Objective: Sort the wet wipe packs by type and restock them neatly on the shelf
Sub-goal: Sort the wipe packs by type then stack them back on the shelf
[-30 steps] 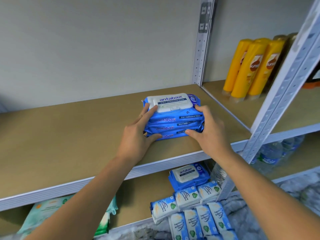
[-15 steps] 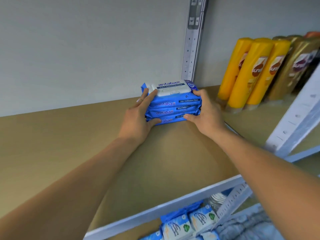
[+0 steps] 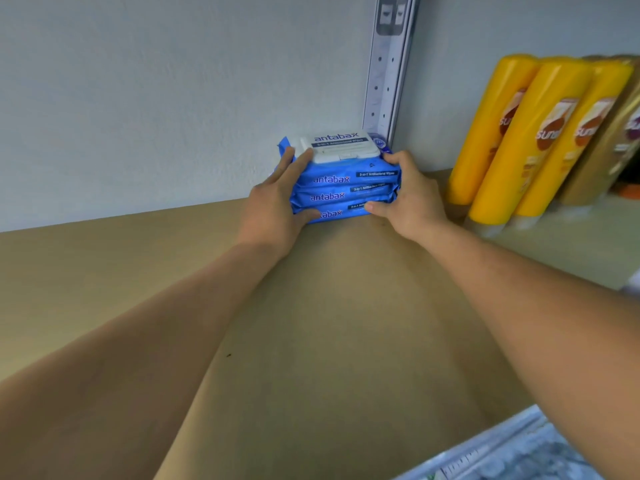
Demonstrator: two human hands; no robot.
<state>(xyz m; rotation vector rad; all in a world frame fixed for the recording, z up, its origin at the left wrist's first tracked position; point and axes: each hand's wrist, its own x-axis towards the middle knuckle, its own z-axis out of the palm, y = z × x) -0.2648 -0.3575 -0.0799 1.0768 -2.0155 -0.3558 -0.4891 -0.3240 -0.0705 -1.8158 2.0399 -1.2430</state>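
A pale wall [image 3: 156, 98] fills the upper left of the frame, and below it a tan shelf [image 3: 329, 323] runs across the middle and bottom. The left arm comes in from the lower left corner.

The left hand [image 3: 273, 209] grips the left end of the stack [image 3: 343, 181]. Its fingers lie close together up the side with the tips at the top pack, and its thumb presses the front of the bottom pack.

The stack is 3 blue packs lying flat one on another, just above the centre of the frame. It rests on the shelf at the back, against or very near the wall. A white lid [image 3: 337, 147] sits on the top pack. A grey post [image 3: 384, 81] with holes rises right behind the stack's right end.

The right hand [image 3: 412, 199] grips the right end. Its fingers curl over the top right corner and its thumb lies on the front of the bottom pack.

Further right, 3 yellow bottles [image 3: 530, 133] stand side by side, touching, near the stack but apart from it. A brown bottle [image 3: 616, 150] stands beside them at the right edge, blurred. In the lower right corner is what looks like a pale rail [image 3: 502, 448], too blurred to be sure.
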